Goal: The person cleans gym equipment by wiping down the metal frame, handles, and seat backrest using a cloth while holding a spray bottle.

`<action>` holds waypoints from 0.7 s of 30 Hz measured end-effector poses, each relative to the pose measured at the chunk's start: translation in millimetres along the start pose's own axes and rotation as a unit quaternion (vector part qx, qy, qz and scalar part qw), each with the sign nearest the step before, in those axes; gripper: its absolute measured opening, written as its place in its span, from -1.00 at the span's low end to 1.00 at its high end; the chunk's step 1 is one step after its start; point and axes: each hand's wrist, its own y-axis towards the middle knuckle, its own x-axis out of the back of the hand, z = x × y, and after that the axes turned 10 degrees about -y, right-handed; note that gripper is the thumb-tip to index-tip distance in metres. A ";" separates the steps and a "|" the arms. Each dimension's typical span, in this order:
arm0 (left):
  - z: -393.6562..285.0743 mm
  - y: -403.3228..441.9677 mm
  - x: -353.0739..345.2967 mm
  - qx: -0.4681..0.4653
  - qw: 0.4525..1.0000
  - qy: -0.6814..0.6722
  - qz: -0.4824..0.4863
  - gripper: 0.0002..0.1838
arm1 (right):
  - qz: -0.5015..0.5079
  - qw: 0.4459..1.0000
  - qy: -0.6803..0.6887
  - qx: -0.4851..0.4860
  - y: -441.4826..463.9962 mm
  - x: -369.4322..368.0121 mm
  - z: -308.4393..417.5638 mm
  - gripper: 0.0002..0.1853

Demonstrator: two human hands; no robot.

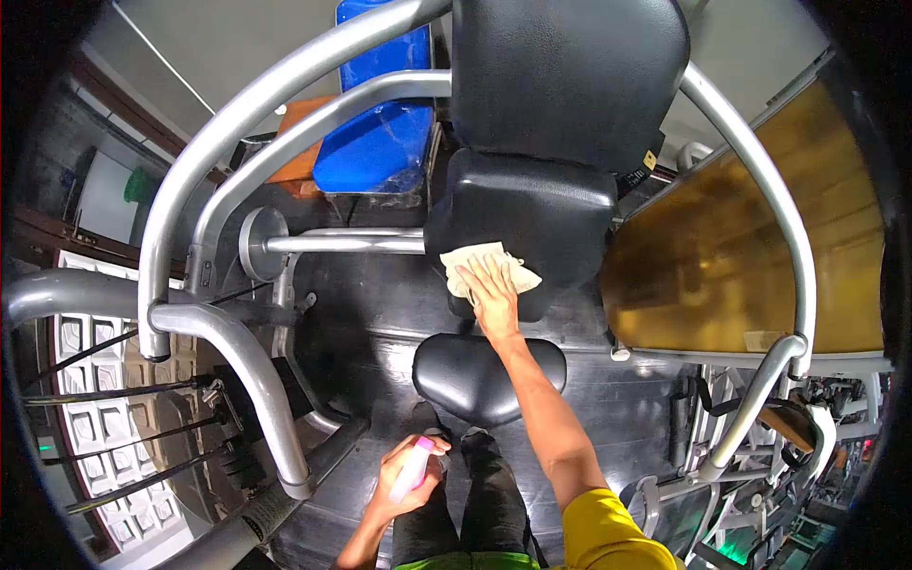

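Note:
My right hand (pixel 493 290) lies spread on a cream cloth (pixel 525 277), pressing it against the front part of a black padded seat (pixel 532 214). The fingers are apart on top of the cloth. Low in the view, my left hand (pixel 404 480) is wrapped round a pink and white bottle (pixel 414 469), held above my legs. A black backrest (pixel 570 76) rises behind the seat. Between the seat and my feet is a smaller black pad (pixel 484 378).
Curved grey metal tubes (pixel 247 104) arch on both sides of the seat. A blue padded seat (pixel 380 142) stands behind on the left, a brown-gold panel (pixel 760 237) on the right. More gym equipment (pixel 760 456) stands at lower right.

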 end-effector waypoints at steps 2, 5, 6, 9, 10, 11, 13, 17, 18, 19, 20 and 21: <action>2.2 -1.3 2.5 -0.012 1.000 0.015 -0.005 -0.64 | 0.023 0.999 0.015 -0.027 -15.0 -6.4 0.6 -0.42; -1.2 -0.7 1.8 0.007 0.999 0.041 -0.001 -0.65 | 0.046 0.998 0.001 -0.033 -36.9 -14.7 1.0 -0.40; -1.9 0.2 1.0 0.007 0.999 0.042 -0.002 -0.65 | 0.041 0.999 -0.003 -0.033 -44.9 -20.0 0.9 -0.42; -4.1 5.3 -6.1 -0.004 0.999 0.052 0.008 -0.66 | 0.116 0.992 -0.013 -0.054 -70.1 -24.4 0.8 -0.44; -5.3 5.9 -9.3 0.002 0.999 0.042 0.007 -0.67 | 0.120 0.992 -0.025 -0.040 -79.0 -25.2 -0.6 -0.48; -6.6 5.6 -12.4 0.008 0.999 0.031 0.006 -0.68 | 0.118 0.992 -0.024 -0.041 -88.2 -23.3 1.0 -0.48; -9.1 4.3 -19.0 0.032 0.999 0.018 0.008 -0.70 | 0.312 0.882 0.139 -0.324 -104.1 -18.4 4.2 -0.47; -15.7 4.6 -25.0 0.043 0.999 -0.006 0.008 -0.72 | 0.266 0.861 0.251 -0.352 -108.6 2.2 2.8 -0.45; -16.0 4.5 -25.5 0.036 0.999 -0.014 0.012 -0.71 | 0.188 0.898 0.276 -0.285 -96.2 16.9 5.7 -0.44; -15.8 5.0 -26.2 0.027 0.999 -0.021 0.015 -0.70 | 0.109 0.924 0.298 -0.212 -75.9 35.2 10.3 -0.43; -14.0 5.4 -26.1 0.026 0.999 -0.022 0.013 -0.70 | 0.039 0.941 0.292 -0.167 -54.1 46.1 12.6 -0.43; -11.0 5.5 -25.0 0.015 0.999 -0.027 0.020 -0.68 | -0.030 0.951 0.284 -0.120 -28.8 55.3 14.0 -0.43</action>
